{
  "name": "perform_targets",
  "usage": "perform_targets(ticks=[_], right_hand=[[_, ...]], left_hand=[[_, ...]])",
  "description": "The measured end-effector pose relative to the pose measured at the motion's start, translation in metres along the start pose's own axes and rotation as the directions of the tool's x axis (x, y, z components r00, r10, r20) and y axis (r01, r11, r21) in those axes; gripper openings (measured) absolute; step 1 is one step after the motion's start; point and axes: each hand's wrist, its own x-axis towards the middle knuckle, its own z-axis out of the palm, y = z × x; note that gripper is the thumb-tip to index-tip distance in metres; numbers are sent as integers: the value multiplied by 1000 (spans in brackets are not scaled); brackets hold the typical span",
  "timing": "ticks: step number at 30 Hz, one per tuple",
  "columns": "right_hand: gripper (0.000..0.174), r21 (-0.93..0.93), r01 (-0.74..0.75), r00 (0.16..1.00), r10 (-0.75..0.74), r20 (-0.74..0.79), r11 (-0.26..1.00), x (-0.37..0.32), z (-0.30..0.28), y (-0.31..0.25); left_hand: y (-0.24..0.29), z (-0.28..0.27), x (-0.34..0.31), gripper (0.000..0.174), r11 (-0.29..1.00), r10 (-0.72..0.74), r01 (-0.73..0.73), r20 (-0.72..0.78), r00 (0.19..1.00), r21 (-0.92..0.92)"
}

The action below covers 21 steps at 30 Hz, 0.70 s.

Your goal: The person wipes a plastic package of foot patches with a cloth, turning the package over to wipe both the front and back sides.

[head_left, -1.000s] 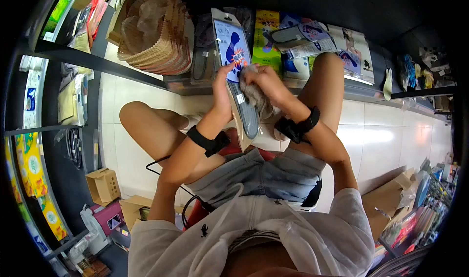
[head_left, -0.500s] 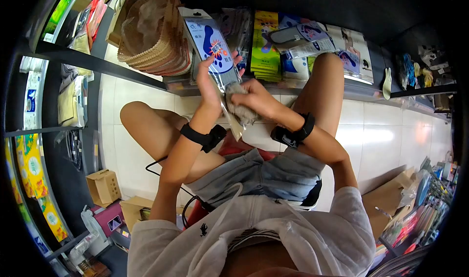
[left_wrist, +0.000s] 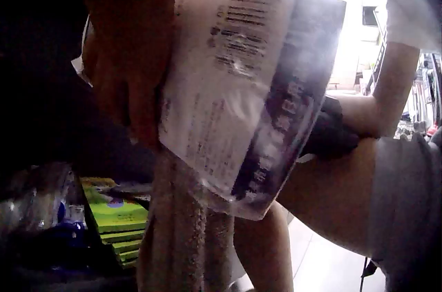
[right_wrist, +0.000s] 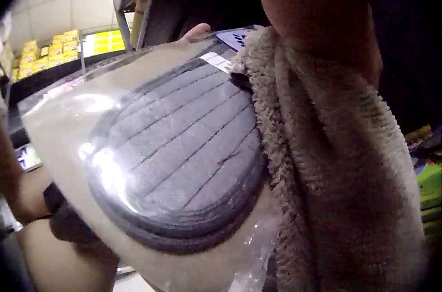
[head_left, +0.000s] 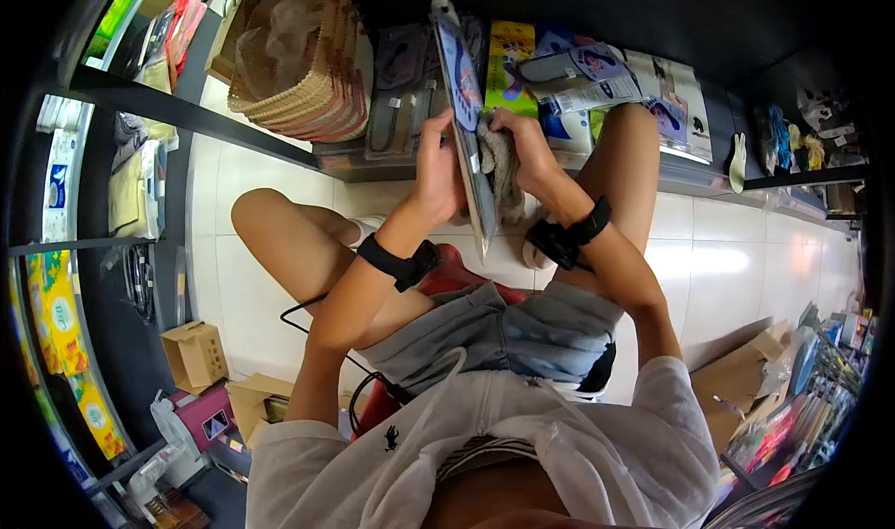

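Note:
A clear plastic pack of grey insoles with a blue printed card stands nearly edge-on between the hands in the head view. My left hand grips its left edge, thumb uppermost. A beige-grey fuzzy cloth hangs from my right hand, which pinches it against the pack's right side. In the right wrist view the ribbed grey insole shows through the shiny film, with the cloth overlapping its edge. The left wrist view shows the pack's printed back with a barcode.
Ahead runs a low shelf with stacked woven baskets, green packs, and more packed insoles. Shelves of packaged goods rise at the left. Cardboard boxes sit on the floor. The person's knees flank the work.
The pack has swung from the left, where its printed front faced up, to nearly upright on edge. The cloth hand has shifted up and right along its side; the left hand's fingers have closed in.

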Motion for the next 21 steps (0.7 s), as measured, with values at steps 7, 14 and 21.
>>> perform_targets(ticks=[7,14,21], right_hand=[[11,75,2,998,3,-70,997,9,-6,-2],[11,-188,75,990,-50,132,979,-21,8,3],[15,-242,114,987,-82,137,964,-13,3,11]], left_hand=[[-6,3,-7,43,988,-1,2,-8,1000,154],[-10,3,1,45,959,109,-100,-20,994,265],[3,5,-3,45,991,112,-114,28,993,74]])
